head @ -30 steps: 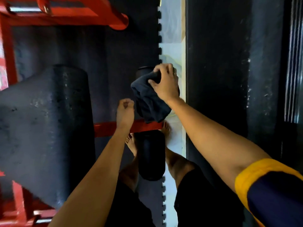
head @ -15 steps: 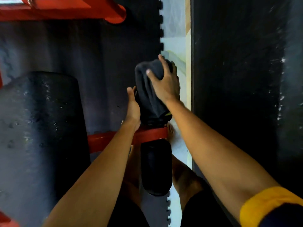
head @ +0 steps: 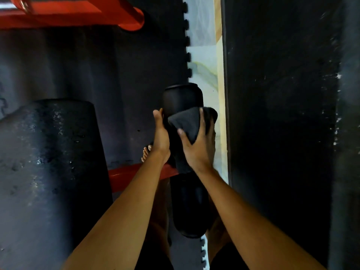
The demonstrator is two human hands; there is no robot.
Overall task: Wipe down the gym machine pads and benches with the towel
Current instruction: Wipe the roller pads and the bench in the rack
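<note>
GYM FLOOR, SEEN FROM MY HEAD CAMERA: A dark panel point(head: 282, 114) fills the right of my view and a black interlocking floor mat point(head: 136, 75) the left. A strip of pale tile point(head: 204, 55) runs between them. A broad, scuffed bench pad point(head: 48, 162) stands at lower left, and the machine's red frame point(head: 78, 12) crosses the top.

A red crossbar point(head: 134, 172) runs from the bench pad to the two black roller pads. The far roller pad point(head: 182, 96) sits beyond the bar and the near roller pad point(head: 190, 207) on my side of it.

The dark towel point(head: 188, 123) is bunched on the far roller, draped over its right flank. My right hand point(head: 196, 151) grasps it, thumb on top of the cloth and fingers spread over the fold, pressing it to the vinyl.

My left hand point(head: 160, 139) lies along the roller's left side and seems to steady it. Its fingers are hidden behind the pad, so I cannot tell whether they curl round it. Bare toes point(head: 145, 152) show just beside that wrist.

I judge the far roller to be the step in hand. Its end cap beyond the towel is bare. The next move calls for firm pressure, sliding the cloth outward and around the cylinder while the left hand stops it spinning. The near roller and the bench pad look to be next.
</note>
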